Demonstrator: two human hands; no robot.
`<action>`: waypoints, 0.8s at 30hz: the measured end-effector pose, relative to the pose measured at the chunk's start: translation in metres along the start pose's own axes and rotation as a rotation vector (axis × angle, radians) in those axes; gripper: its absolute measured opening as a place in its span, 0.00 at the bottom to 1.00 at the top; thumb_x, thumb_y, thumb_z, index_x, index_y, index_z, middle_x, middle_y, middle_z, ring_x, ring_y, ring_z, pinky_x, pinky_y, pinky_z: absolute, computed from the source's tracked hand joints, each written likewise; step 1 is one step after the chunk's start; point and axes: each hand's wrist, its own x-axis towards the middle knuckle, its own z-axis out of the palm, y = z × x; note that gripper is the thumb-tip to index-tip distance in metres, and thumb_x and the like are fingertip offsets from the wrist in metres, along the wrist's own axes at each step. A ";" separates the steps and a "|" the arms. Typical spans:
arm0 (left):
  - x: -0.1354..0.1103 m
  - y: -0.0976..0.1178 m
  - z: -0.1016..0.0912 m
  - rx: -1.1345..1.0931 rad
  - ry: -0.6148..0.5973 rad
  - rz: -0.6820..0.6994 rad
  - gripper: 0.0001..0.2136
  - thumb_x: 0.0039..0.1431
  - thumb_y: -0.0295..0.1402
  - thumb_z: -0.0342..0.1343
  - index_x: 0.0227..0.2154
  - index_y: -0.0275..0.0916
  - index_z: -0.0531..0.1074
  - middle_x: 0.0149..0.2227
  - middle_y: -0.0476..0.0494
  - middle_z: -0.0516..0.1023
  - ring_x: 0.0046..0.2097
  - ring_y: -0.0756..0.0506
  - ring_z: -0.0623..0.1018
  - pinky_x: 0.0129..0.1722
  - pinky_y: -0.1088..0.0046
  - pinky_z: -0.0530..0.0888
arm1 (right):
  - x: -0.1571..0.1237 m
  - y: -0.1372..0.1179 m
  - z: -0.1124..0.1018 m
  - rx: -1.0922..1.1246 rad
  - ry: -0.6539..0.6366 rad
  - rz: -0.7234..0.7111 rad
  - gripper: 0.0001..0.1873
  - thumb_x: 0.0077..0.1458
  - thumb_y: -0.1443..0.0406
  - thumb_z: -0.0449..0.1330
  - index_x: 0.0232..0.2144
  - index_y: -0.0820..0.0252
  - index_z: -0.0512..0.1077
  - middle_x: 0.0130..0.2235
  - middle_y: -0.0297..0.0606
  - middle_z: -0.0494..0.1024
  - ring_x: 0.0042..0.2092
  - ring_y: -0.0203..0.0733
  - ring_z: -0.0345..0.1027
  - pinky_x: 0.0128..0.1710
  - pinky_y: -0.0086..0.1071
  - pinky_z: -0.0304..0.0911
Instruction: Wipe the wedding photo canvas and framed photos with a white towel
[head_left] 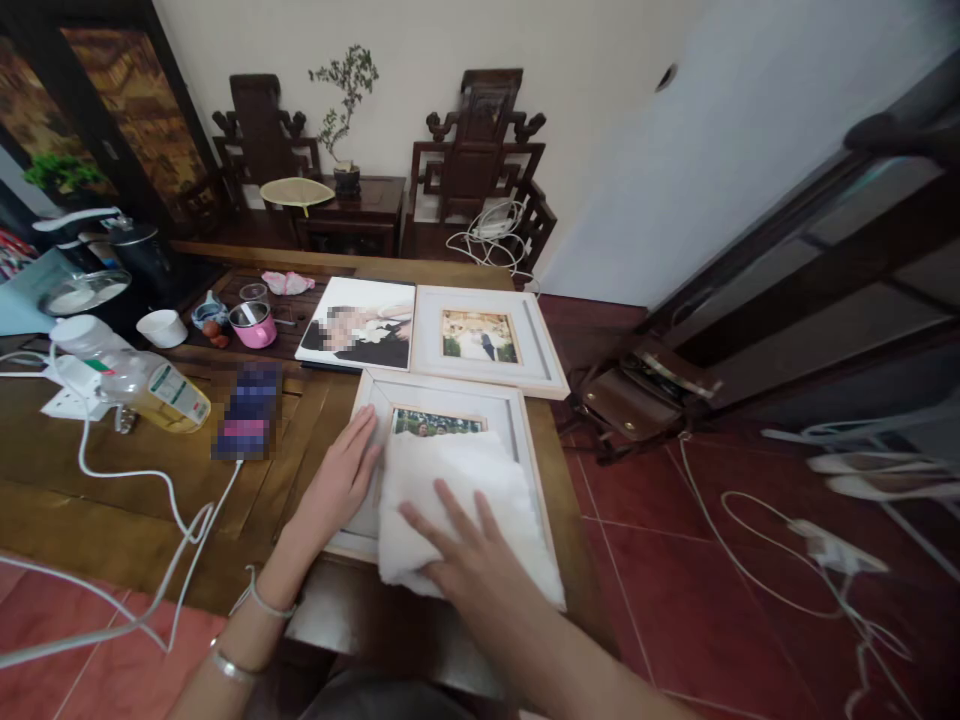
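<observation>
A light wooden picture frame [536, 440] lies flat near the table's front right corner, with part of its photo [442, 420] showing. Over its middle and lower part is spread a white cloth [465, 480]. My right hand [461, 540] presses flat on the cloth, fingers spread. On the frame's left edge rests my left hand [351, 470], fingers stretched out and gripping nothing. Just beyond lies a second framed photo [480, 335] showing a couple. Left of that is a photo panel [360, 325] with a white background, partly blurred out.
On the wooden table [315, 500] at left are a bottle of yellow liquid [169, 390], a charging phone [247, 410], a pink cup [253, 325] and a white bowl [162, 328]. A white cable [202, 530] crosses the left side. A brown bag [630, 400] sits at right.
</observation>
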 end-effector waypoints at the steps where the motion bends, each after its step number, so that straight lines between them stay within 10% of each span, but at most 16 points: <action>1: 0.000 -0.001 0.001 0.027 -0.014 -0.002 0.22 0.68 0.32 0.40 0.64 0.38 0.56 0.67 0.38 0.56 0.67 0.43 0.56 0.66 0.57 0.55 | -0.010 0.008 -0.002 0.010 -0.002 0.039 0.19 0.56 0.75 0.54 0.41 0.51 0.79 0.65 0.36 0.57 0.66 0.67 0.40 0.58 0.72 0.43; 7: 0.000 -0.003 0.003 0.120 -0.135 0.043 0.31 0.56 0.16 0.38 0.63 0.39 0.57 0.66 0.38 0.57 0.68 0.43 0.54 0.63 0.51 0.59 | -0.055 0.067 -0.035 0.006 0.043 0.214 0.33 0.38 0.85 0.47 0.35 0.52 0.80 0.58 0.33 0.70 0.63 0.57 0.53 0.60 0.62 0.53; 13: 0.001 -0.003 0.001 0.135 -0.151 0.021 0.32 0.53 0.14 0.39 0.60 0.38 0.61 0.65 0.37 0.60 0.67 0.42 0.57 0.61 0.48 0.61 | 0.011 0.095 -0.056 -0.162 0.644 0.279 0.32 0.41 0.83 0.50 0.48 0.61 0.74 0.65 0.45 0.58 0.66 0.62 0.44 0.62 0.62 0.49; 19: 0.003 -0.009 0.002 0.084 -0.099 0.069 0.28 0.54 0.15 0.41 0.57 0.35 0.66 0.61 0.35 0.66 0.65 0.42 0.61 0.63 0.53 0.61 | 0.107 0.074 -0.039 -0.286 0.453 -0.116 0.31 0.46 0.84 0.52 0.48 0.55 0.74 0.62 0.37 0.65 0.67 0.53 0.45 0.65 0.57 0.43; 24: 0.002 -0.012 0.003 0.072 -0.109 0.076 0.30 0.54 0.15 0.40 0.60 0.38 0.62 0.64 0.37 0.62 0.66 0.43 0.59 0.63 0.51 0.59 | 0.079 0.088 -0.037 -0.252 0.379 0.050 0.36 0.41 0.85 0.51 0.49 0.54 0.74 0.58 0.38 0.70 0.65 0.53 0.50 0.63 0.57 0.45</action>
